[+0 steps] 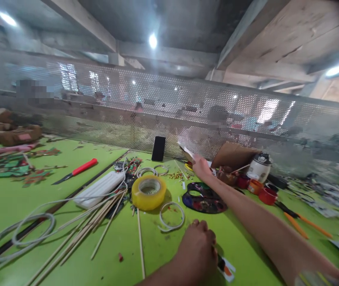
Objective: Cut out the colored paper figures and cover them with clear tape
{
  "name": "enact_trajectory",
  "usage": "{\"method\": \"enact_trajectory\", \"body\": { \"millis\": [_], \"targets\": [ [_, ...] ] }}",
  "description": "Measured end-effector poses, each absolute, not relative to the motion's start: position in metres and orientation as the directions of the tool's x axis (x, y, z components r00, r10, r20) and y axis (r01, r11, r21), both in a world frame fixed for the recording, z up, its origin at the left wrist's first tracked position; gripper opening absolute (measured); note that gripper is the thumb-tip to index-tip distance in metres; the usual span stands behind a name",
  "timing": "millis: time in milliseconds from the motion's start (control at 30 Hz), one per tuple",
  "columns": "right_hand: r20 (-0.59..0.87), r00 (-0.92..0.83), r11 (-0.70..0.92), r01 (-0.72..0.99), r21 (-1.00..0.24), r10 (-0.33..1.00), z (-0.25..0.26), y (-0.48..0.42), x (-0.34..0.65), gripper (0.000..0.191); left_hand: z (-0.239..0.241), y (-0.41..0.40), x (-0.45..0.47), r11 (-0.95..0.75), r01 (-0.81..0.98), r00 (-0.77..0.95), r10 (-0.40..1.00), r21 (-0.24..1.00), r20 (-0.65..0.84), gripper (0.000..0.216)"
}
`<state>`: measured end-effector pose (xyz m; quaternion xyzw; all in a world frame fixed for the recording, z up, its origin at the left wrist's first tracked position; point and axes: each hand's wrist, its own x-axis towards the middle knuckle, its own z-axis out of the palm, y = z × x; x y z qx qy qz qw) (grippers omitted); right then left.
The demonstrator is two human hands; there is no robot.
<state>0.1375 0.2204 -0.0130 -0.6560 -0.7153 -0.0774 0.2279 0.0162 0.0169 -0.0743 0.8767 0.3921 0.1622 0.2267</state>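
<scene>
My left hand [197,248] rests knuckles-up on the green table [14,206] near the front edge, fingers curled closed over a small white and orange item [226,270] that pokes out at its right. My right arm stretches far forward; my right hand [201,167] is closed on white paper sheets [187,153] by the mesh wall, beside a brown cardboard piece [232,155]. A dark paint palette [203,198] lies just under that forearm.
A yellow tape roll [148,192], wire rings [172,214], bamboo sticks [98,226], white cable loops [20,234], a white power strip [99,190], a red-handled knife [77,170], a black phone [158,148], paint pots [261,190] and a white jar [259,167] crowd the table.
</scene>
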Motion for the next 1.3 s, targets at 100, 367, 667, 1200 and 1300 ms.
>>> {"method": "enact_trajectory", "body": {
  "millis": [100, 367, 667, 1200, 1300],
  "targets": [
    [0.43, -0.075, 0.169, 0.968, -0.184, 0.9, -0.019, 0.22, 0.132, 0.025, -0.073, 0.017, 0.014, -0.59, 0.62, 0.639, 0.762, 0.517, 0.103, 0.024],
    [0.325, -0.368, 0.444, 0.873, -0.202, 0.871, -0.036, 0.178, 0.118, 0.037, -0.066, 0.018, 0.005, -0.592, 0.58, 0.691, 0.721, 0.561, 0.047, 0.029],
    [0.116, -0.327, 0.318, 0.678, -0.662, 0.938, -0.024, 0.057, 0.198, 0.032, -0.053, 0.035, 0.005, -0.128, 0.339, 0.661, 0.738, 0.932, -0.139, 0.027],
    [0.022, -0.262, 0.116, 0.349, -0.93, 0.965, -0.051, 0.014, 0.226, 0.02, -0.049, 0.052, -0.001, -0.094, 0.385, 0.461, 0.882, 0.918, -0.103, 0.032],
    [0.077, -0.136, 0.111, 0.264, -0.958, 0.988, -0.042, 0.022, 0.242, 0.024, -0.046, 0.044, 0.001, -0.323, 0.629, 0.383, 0.92, 0.708, 0.079, 0.032]
  ]
}}
